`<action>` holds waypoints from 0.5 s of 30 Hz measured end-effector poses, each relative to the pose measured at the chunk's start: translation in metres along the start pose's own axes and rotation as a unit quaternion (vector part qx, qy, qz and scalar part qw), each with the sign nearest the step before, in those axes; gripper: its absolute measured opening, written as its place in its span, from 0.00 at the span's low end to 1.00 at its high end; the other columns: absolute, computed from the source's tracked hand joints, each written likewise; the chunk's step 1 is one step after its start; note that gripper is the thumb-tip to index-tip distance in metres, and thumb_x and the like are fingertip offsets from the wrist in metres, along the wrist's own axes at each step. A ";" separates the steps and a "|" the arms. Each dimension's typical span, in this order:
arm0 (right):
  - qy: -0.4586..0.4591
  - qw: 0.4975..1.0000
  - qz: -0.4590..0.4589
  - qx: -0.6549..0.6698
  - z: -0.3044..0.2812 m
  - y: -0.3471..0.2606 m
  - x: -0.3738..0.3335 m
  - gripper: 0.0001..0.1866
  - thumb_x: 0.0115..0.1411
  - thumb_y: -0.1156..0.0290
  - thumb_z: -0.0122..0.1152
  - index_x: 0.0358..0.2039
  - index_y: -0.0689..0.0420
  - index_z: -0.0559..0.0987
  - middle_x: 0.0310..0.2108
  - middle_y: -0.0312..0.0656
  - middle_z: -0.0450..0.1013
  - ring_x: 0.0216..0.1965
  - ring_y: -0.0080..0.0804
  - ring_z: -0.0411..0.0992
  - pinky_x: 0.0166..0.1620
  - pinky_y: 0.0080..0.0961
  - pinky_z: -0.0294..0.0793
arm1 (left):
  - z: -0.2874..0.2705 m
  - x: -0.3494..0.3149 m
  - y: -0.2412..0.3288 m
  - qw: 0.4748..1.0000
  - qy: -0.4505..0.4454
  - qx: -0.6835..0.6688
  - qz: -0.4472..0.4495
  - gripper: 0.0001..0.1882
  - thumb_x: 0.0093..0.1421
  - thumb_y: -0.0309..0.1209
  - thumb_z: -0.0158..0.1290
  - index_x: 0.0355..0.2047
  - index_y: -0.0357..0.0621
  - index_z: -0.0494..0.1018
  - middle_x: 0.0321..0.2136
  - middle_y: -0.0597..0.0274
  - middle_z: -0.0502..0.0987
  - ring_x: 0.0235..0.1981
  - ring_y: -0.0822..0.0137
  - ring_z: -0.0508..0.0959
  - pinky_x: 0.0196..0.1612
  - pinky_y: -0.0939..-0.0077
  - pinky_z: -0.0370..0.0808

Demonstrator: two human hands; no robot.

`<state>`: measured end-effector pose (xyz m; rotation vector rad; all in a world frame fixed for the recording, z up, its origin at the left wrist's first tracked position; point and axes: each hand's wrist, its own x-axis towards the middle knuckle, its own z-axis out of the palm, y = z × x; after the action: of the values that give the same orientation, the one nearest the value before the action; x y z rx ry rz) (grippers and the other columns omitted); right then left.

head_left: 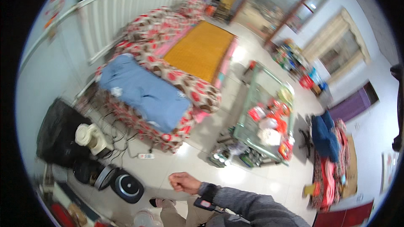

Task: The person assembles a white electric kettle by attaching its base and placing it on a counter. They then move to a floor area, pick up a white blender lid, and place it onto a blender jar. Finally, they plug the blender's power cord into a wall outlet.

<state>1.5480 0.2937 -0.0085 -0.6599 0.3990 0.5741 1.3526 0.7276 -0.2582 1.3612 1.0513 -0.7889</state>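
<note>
My right hand (185,183) reaches in from the lower right, in a grey sleeve with a black cuff. Its fingers are curled closed; whether anything lies inside them is hidden. The hand hovers over the pale tiled floor, apart from everything around it. Left of it, a round-topped black appliance (127,186) lies on the floor. A white power strip (146,156) sits farther off, with dark cables running from it. Below the hand, a small dark flat device (204,204) hangs by a cord against my body. My left hand is out of view.
A sofa with a spotted cover (170,136) holds a blue garment (147,94). At right, a glass table (240,131) carries bags and food packets. A cream appliance (90,138) stands beside a black bag (54,132) at left. A chair with blue clothing (325,136) is farther right.
</note>
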 end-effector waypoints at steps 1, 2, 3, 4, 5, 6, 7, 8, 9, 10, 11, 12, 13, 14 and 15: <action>-0.014 0.999 0.002 0.043 -0.016 0.000 -0.013 0.07 0.66 0.69 0.50 0.32 0.58 0.70 0.20 0.30 0.59 0.19 0.17 0.51 0.22 0.17 0.51 | 0.017 -0.007 0.007 1.000 -0.011 0.021 0.000 0.17 0.60 0.38 0.50 0.44 0.41 0.68 0.36 0.55 0.73 0.33 0.60 0.74 0.32 0.65 0.73; -0.016 0.998 -0.012 0.059 -0.032 -0.003 -0.032 0.07 0.66 0.69 0.50 0.33 0.59 0.71 0.20 0.30 0.60 0.19 0.17 0.51 0.21 0.17 0.51 | 0.030 -0.015 0.013 0.999 -0.024 0.045 -0.004 0.17 0.61 0.39 0.49 0.45 0.41 0.67 0.37 0.55 0.73 0.35 0.60 0.73 0.34 0.65 0.73; -0.022 0.997 -0.026 0.072 -0.047 -0.008 -0.048 0.07 0.66 0.69 0.50 0.34 0.59 0.71 0.21 0.30 0.60 0.18 0.17 0.51 0.21 0.16 0.51 | 0.045 -0.023 0.019 0.997 -0.036 0.062 -0.006 0.18 0.61 0.39 0.49 0.46 0.41 0.67 0.39 0.55 0.73 0.37 0.60 0.73 0.36 0.64 0.72; -0.001 0.996 -0.046 0.081 -0.067 -0.013 -0.067 0.07 0.66 0.69 0.50 0.34 0.59 0.71 0.21 0.31 0.60 0.18 0.17 0.51 0.21 0.16 0.51 | 0.057 -0.032 0.024 0.995 -0.047 0.087 -0.011 0.19 0.61 0.40 0.48 0.47 0.41 0.67 0.40 0.54 0.72 0.39 0.60 0.73 0.38 0.63 0.72; 0.015 0.994 -0.064 0.090 -0.089 -0.017 -0.087 0.07 0.66 0.69 0.50 0.34 0.59 0.71 0.21 0.31 0.61 0.18 0.17 0.52 0.21 0.16 0.52 | 0.067 -0.040 0.027 0.993 -0.054 0.100 -0.017 0.19 0.62 0.40 0.48 0.48 0.41 0.66 0.42 0.54 0.72 0.40 0.59 0.72 0.39 0.63 0.72; 0.036 0.991 -0.079 0.099 -0.108 -0.018 -0.108 0.07 0.66 0.69 0.50 0.34 0.60 0.71 0.21 0.31 0.61 0.18 0.17 0.52 0.21 0.16 0.52 | 0.074 -0.047 0.029 0.991 -0.062 0.115 -0.024 0.20 0.62 0.41 0.47 0.49 0.41 0.66 0.43 0.54 0.72 0.42 0.59 0.72 0.41 0.62 0.72; 0.054 0.987 -0.098 0.115 -0.126 -0.021 -0.129 0.06 0.65 0.71 0.49 0.34 0.59 0.71 0.20 0.31 0.61 0.18 0.17 0.52 0.21 0.15 0.52 | 0.081 -0.054 0.030 0.988 -0.070 0.133 -0.032 0.21 0.63 0.41 0.47 0.50 0.41 0.66 0.45 0.54 0.72 0.44 0.59 0.72 0.43 0.61 0.72; 0.072 0.982 -0.117 0.129 -0.141 -0.028 -0.149 0.05 0.65 0.73 0.49 0.34 0.59 0.72 0.20 0.31 0.61 0.18 0.17 0.52 0.21 0.15 0.52 | 0.083 -0.057 0.032 0.985 -0.083 0.144 -0.039 0.22 0.63 0.42 0.46 0.51 0.41 0.66 0.46 0.54 0.71 0.46 0.58 0.72 0.44 0.61 0.71; 0.082 0.978 -0.134 0.136 -0.152 -0.039 -0.167 0.04 0.64 0.74 0.49 0.35 0.59 0.72 0.20 0.31 0.60 0.18 0.16 0.52 0.21 0.14 0.53 | 0.082 -0.058 0.035 0.983 -0.097 0.151 -0.040 0.22 0.64 0.42 0.46 0.53 0.41 0.65 0.48 0.53 0.71 0.48 0.58 0.71 0.46 0.60 0.71; 0.095 0.974 -0.153 0.139 -0.161 -0.048 -0.184 0.05 0.65 0.73 0.49 0.35 0.59 0.72 0.19 0.30 0.59 0.18 0.17 0.51 0.21 0.15 0.52 | 0.083 -0.054 0.041 0.980 -0.117 0.155 -0.042 0.23 0.64 0.43 0.45 0.54 0.41 0.65 0.50 0.53 0.71 0.49 0.58 0.71 0.48 0.59 0.71; 0.111 0.969 -0.169 0.142 -0.171 -0.053 -0.203 0.05 0.65 0.72 0.48 0.35 0.59 0.72 0.18 0.30 0.58 0.17 0.17 0.51 0.21 0.15 0.51 | 0.092 -0.057 0.053 0.976 -0.145 0.148 -0.069 0.24 0.65 0.43 0.45 0.55 0.40 0.65 0.51 0.53 0.71 0.51 0.58 0.71 0.50 0.59 0.71; 0.127 0.964 -0.185 0.144 -0.179 -0.056 -0.221 0.06 0.66 0.71 0.48 0.35 0.59 0.72 0.17 0.29 0.56 0.17 0.17 0.50 0.21 0.16 0.50 | 0.109 -0.059 0.051 0.970 -0.120 0.207 0.032 0.22 0.65 0.42 0.45 0.55 0.43 0.65 0.52 0.54 0.70 0.50 0.58 0.71 0.49 0.56 0.71; 0.150 0.954 -0.207 0.156 -0.186 -0.057 -0.242 0.07 0.66 0.70 0.48 0.33 0.58 0.71 0.17 0.28 0.55 0.17 0.17 0.49 0.21 0.16 0.50 | 0.136 -0.066 0.063 0.970 -0.113 0.208 0.047 0.22 0.65 0.41 0.45 0.55 0.44 0.65 0.52 0.53 0.70 0.50 0.57 0.71 0.48 0.56 0.71; 0.176 0.943 -0.230 0.165 -0.187 -0.057 -0.265 0.08 0.67 0.70 0.47 0.32 0.58 0.71 0.16 0.28 0.54 0.16 0.17 0.49 0.20 0.16 0.50 | 0.157 -0.073 0.071 0.970 -0.110 0.206 0.060 0.21 0.65 0.40 0.45 0.55 0.44 0.65 0.52 0.51 0.69 0.49 0.55 0.71 0.48 0.56 0.71; 0.202 0.931 -0.252 0.173 -0.189 -0.055 -0.288 0.09 0.67 0.69 0.46 0.30 0.57 0.70 0.15 0.27 0.53 0.16 0.17 0.48 0.20 0.16 0.49 | 0.179 -0.081 0.078 0.970 -0.107 0.205 0.073 0.20 0.65 0.39 0.45 0.55 0.44 0.65 0.52 0.49 0.69 0.48 0.54 0.71 0.48 0.56 0.71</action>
<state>1.3275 0.0255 0.0278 -0.5069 0.6712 -0.1307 1.4185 0.5477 -0.1698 1.6363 0.6292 -1.0545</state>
